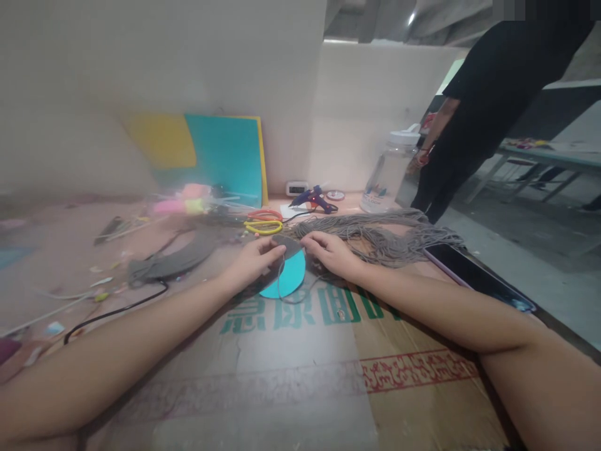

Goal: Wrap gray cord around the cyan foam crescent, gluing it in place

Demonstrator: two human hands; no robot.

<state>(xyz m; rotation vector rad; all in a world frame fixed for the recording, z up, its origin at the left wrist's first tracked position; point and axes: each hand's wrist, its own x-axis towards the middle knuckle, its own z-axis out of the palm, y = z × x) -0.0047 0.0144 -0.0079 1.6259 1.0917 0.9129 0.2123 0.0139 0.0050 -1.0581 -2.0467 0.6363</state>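
Muted, soft light fills the room; milky haze blurs the table (61,235) at left, and a glint brightens the roof (375,25).

Coloured sheets (228,156) at eleven o'clock, a glue gun (315,200) at twelve, gray cord (389,237) at one and another table (554,150) at two suggest a craft workshop.

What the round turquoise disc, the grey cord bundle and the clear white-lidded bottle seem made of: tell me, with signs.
Round turquoise disc: probably matte card or foam; flat, even colour, but which is unclear. Grey cord bundle: apparently soft, dull textile; many limp, loose strands. Clear white-lidded bottle: smooth plastic or possibly glass; the background shows through its walls.
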